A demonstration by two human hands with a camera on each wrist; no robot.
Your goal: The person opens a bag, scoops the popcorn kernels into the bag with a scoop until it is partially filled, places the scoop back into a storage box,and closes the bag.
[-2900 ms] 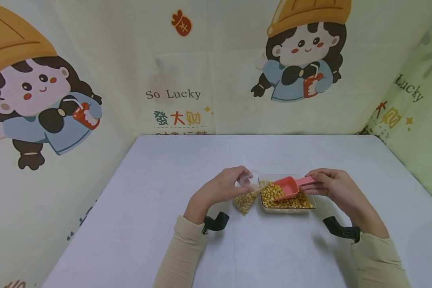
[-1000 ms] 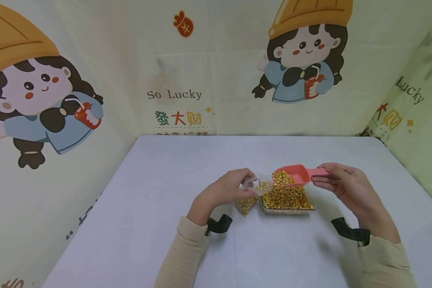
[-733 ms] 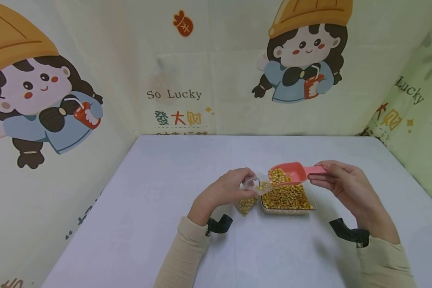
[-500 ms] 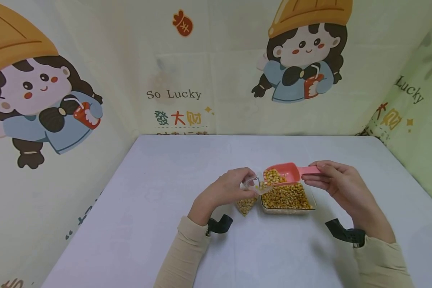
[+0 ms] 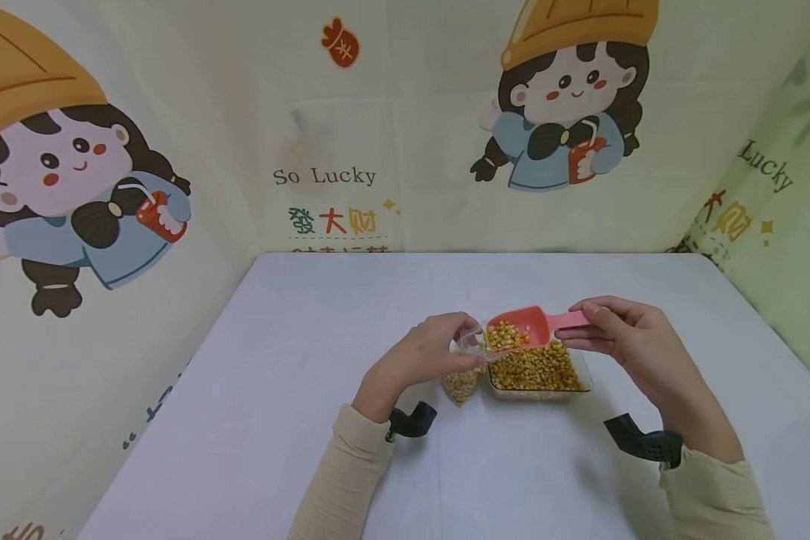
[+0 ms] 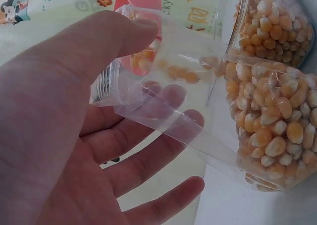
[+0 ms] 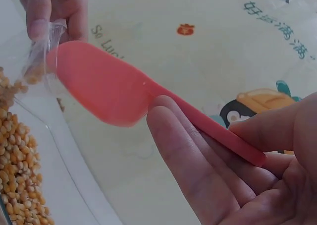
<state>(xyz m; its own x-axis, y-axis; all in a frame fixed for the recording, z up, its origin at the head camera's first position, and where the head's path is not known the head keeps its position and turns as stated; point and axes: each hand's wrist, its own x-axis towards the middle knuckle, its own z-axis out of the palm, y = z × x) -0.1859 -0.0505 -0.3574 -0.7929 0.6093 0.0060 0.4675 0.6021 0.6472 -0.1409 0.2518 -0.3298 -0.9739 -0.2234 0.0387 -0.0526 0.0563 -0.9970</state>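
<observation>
My left hand point(image 5: 432, 349) grips the mouth of a clear plastic bag point(image 6: 190, 101), thumb on one side and fingers on the other. Corn kernels point(image 6: 277, 121) fill the bag's lower part, and a few more show higher up inside it. My right hand point(image 5: 631, 337) holds a pink scoop point(image 5: 540, 324) by its handle, thumb against fingers. Kernels lie in the scoop's front half, and its lip meets the bag's open mouth. Below the scoop stands a clear rectangular container point(image 5: 586, 371) of corn kernels point(image 5: 533, 371).
All of this is on a white table point(image 5: 297, 322). Behind it hangs a printed cloth point(image 5: 432, 135) with cartoon figures, and the same cloth runs along both sides. A black wrist camera point(image 5: 412, 420) sits on the left wrist, another point(image 5: 641, 441) on the right.
My right hand has lifted the scoop out of the container with kernels in it, then brought it left to the bag's mouth. My left hand has stayed nearly still, holding the bag.
</observation>
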